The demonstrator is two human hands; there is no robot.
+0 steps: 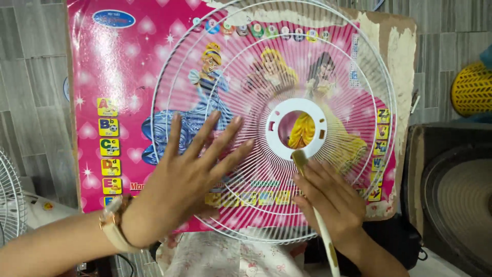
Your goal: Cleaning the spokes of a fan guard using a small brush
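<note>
Landmark: the white wire fan guard (266, 66), a round grille of thin radial wires with a white plastic hub ring (296, 128) at its centre; it lies flat on a pink children's alphabet poster board (118, 61).
Left hand: the left hand (189, 174) lies open and flat, fingers spread, pressed palm down on the lower left part of the guard's wires, its fingertips short of the hub ring.
Left wrist: a pale wristwatch (117, 224) sits on it, outside the guard's rim at the lower left.
Right hand: the right hand (328, 197) is closed around the handle of a small paintbrush (312, 205), below the hub ring and over the guard's lower wires.
Paintbrush: cream handle running down past the guard's lower rim toward the bottom edge of view; its bristle tip touches the lower edge of the hub ring.
Poster board: under the guard and wider than it on the left; its right edge is torn, showing bare brown cardboard beside the guard's right rim.
Another fan grille (10, 195): white, partly in view well to the left of the guard.
Yellow mesh object (472, 88): well to the right of the guard, at the frame edge.
Dark round speaker cone (458, 200): lower right of the guard, beyond the board.
Floral cloth (215, 254): just below the guard's lower rim.
</note>
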